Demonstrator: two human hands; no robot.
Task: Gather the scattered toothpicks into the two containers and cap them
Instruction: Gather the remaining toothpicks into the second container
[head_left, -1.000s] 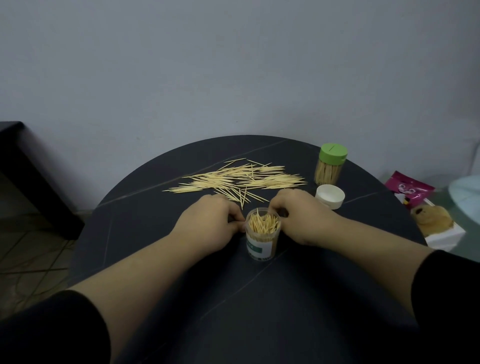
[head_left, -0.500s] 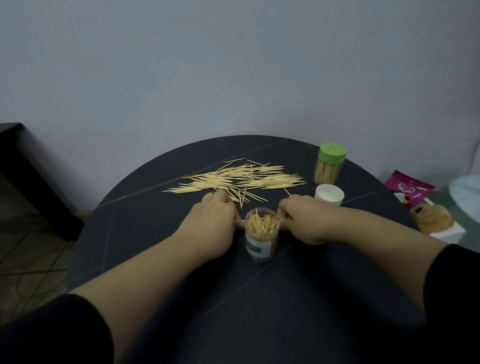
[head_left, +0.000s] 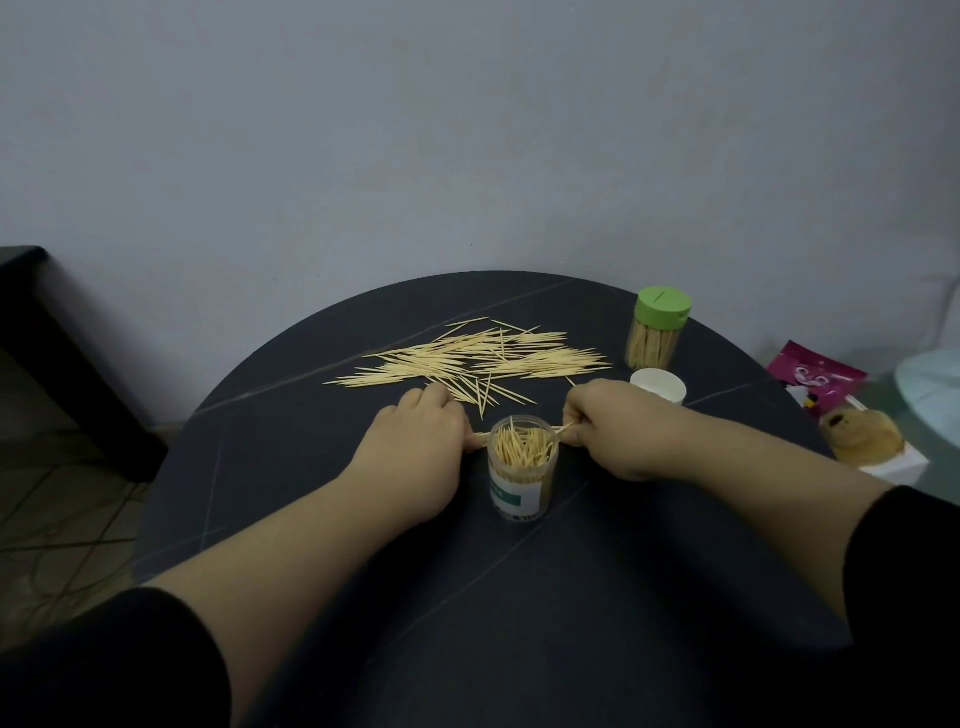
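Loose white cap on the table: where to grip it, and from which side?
Probably pinch the white cap across its round side wall, coming from above: it sits flat and low on the table, and the right hand blocks its near side.

green cap, pale toothpicks, black table.

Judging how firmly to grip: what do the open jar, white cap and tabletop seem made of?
Open jar: clear, glossy plastic probably; toothpicks show through its wall. White cap: opaque, smooth plastic, likely. Tabletop: dark matt stone-look slab with thin pale veins; could be laminate.
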